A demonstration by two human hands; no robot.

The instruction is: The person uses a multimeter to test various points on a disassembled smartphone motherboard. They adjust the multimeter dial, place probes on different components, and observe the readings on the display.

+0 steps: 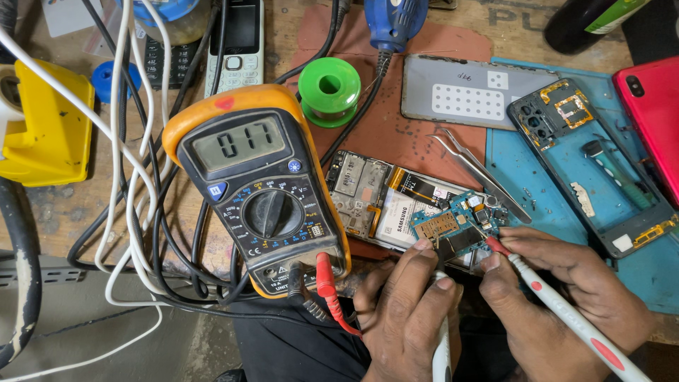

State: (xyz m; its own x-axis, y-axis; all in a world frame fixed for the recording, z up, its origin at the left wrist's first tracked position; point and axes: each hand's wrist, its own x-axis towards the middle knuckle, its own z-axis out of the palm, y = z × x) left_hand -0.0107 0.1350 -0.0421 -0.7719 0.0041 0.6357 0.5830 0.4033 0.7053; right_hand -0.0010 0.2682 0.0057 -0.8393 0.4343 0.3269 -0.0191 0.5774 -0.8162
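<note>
**Probes on the board, meter reading live**

At the near edge of the desk (64, 212), both hands are closed on test probes. The left hand (403, 304) pinches one probe (441, 346) between thumb and fingers, its tip on the blue circuit board (453, 225). The right hand (566, 290) grips the white-and-red probe (566, 315) like a pen, its red tip touching the same board just to the right. The two hands sit close together, almost touching.

The board lies on an opened phone (375, 194), which rests on a reddish mat (396, 127). Just left stands an orange multimeter (258, 187), leads plugged in at its near end, its display lit with digits. Judging by this, the phone is already stripped, the meter is set and a measurement is under way; reassembly is not yet done.

Right of the board lie tweezers (477, 170), then a blue mat (509, 170) carrying a phone frame (587, 163) and a red phone (654, 120). Farther off sit a grey back cover (467, 92), a green solder spool (329, 90), a keypad phone (237, 42), and at the far left a yellow box (42, 127) among tangled cables (134, 212).
</note>
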